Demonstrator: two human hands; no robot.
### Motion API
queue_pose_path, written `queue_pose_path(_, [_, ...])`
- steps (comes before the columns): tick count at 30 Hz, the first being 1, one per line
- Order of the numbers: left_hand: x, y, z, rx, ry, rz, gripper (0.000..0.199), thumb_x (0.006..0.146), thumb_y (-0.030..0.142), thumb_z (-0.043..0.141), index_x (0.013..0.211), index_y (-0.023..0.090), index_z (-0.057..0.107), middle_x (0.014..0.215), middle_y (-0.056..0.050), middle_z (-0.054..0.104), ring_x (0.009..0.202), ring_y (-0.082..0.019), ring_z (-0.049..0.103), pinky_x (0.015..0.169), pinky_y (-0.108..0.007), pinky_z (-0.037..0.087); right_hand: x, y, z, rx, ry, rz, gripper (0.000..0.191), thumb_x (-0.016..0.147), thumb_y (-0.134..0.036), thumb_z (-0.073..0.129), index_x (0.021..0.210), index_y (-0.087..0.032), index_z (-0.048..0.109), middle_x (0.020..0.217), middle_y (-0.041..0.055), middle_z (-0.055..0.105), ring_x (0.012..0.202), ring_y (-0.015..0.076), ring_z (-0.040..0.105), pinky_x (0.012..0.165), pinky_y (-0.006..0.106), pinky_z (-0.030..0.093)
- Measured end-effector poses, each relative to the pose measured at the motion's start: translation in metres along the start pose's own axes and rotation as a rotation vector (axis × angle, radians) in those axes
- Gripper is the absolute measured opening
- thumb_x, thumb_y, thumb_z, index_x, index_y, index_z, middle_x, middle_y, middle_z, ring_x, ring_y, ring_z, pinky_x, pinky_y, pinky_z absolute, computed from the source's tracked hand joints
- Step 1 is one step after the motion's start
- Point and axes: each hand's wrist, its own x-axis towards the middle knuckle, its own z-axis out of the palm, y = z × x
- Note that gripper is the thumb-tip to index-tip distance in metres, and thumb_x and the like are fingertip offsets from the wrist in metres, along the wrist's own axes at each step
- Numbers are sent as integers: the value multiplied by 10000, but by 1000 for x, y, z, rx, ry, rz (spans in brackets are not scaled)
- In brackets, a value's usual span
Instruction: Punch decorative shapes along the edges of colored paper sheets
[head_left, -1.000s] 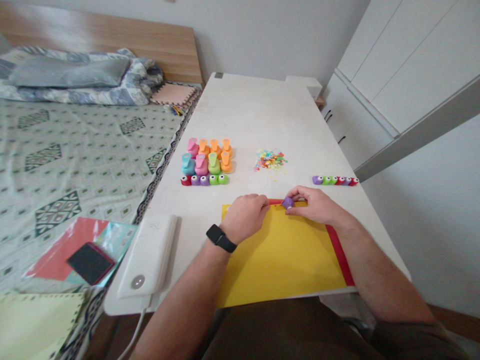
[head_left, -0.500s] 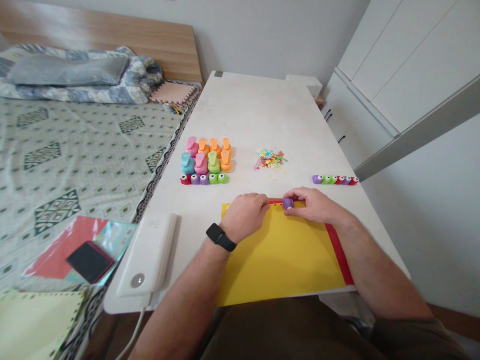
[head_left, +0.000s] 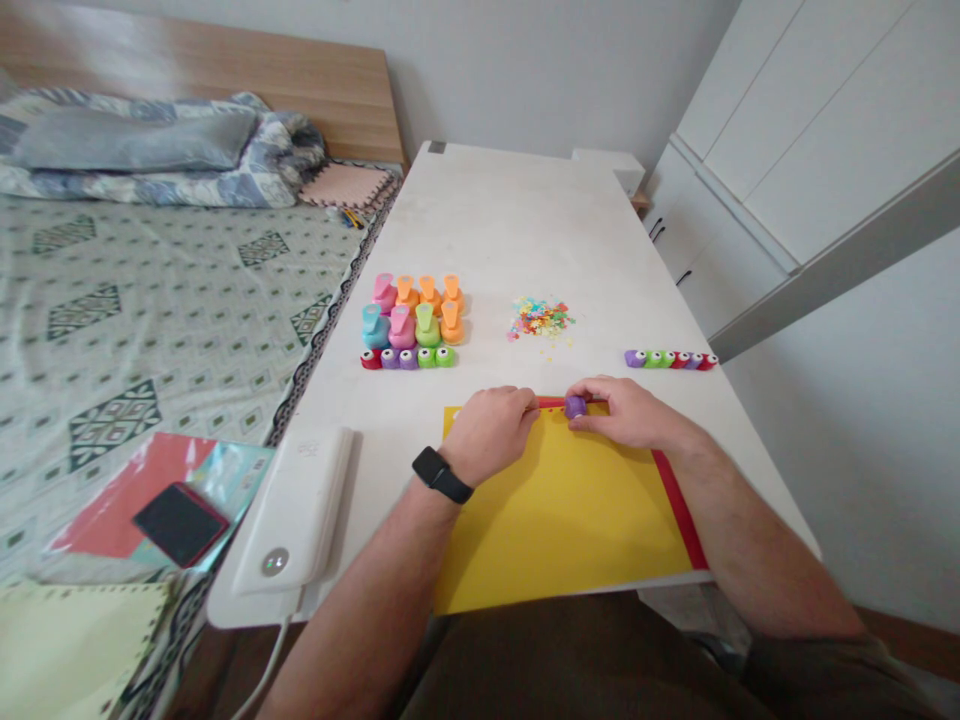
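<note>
at the near end of a long white rectangular table (head_left: 517,220), a large yellow rectangular sheet of paper (head_left: 570,510) lies over a red sheet of paper (head_left: 679,510) that shows along its right side. the right hand (head_left: 628,412) pinches a small purple plastic punch (head_left: 574,407) between thumb and fingers, and the punch sits at the yellow sheet's far edge, just beside a few small red dots. the left hand (head_left: 496,425), a black square-faced watch (head_left: 444,475) at its wrist, rests on that same edge with its fingers curled close together; the fingertips are hidden, so i cannot tell whether they grip the paper. beyond the hands lies a loose pile of tiny multicoloured paper cut-outs (head_left: 541,317). to its left stand two rows of larger pastel plastic punches (head_left: 413,312), with a row of five small coloured plastic punches (head_left: 407,358) in front. another row of small purple, green and red plastic punches (head_left: 670,360) is near the table's right edge.
</note>
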Motion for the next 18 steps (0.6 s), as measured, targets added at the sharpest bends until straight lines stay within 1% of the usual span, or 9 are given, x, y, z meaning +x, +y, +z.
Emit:
queue_pose_path(9, [-1, 1, -1, -5, 1, 0, 206, 996, 276, 479, 909, 200, 650, 883, -68, 718, 831, -218, 677, 764, -331, 489, 0, -1, 0, -77, 15, -43, 236, 830, -312, 752, 1053, -241, 718, 1050, 37, 739, 953, 225, 657, 865, 354, 486])
queue_pose_path(14, [-1, 1, -1, -3, 1, 2, 202, 995, 273, 481, 910, 198, 648, 884, -68, 717, 841, -218, 676, 774, -328, 489, 1, -5, 1, -122, 22, -69, 201, 846, -293, 738, 1033, -223, 713, 1014, 48, 737, 918, 220, 647, 837, 347, 476])
queue_pose_path(18, [-1, 2, -4, -6, -8, -4, 216, 1000, 278, 472, 917, 195, 653, 891, -75, 718, 839, -219, 675, 772, -327, 492, 1, -9, 2, -155, 42, -56, 163, 841, -268, 737, 996, -224, 710, 974, 52, 728, 895, 220, 639, 822, 347, 466])
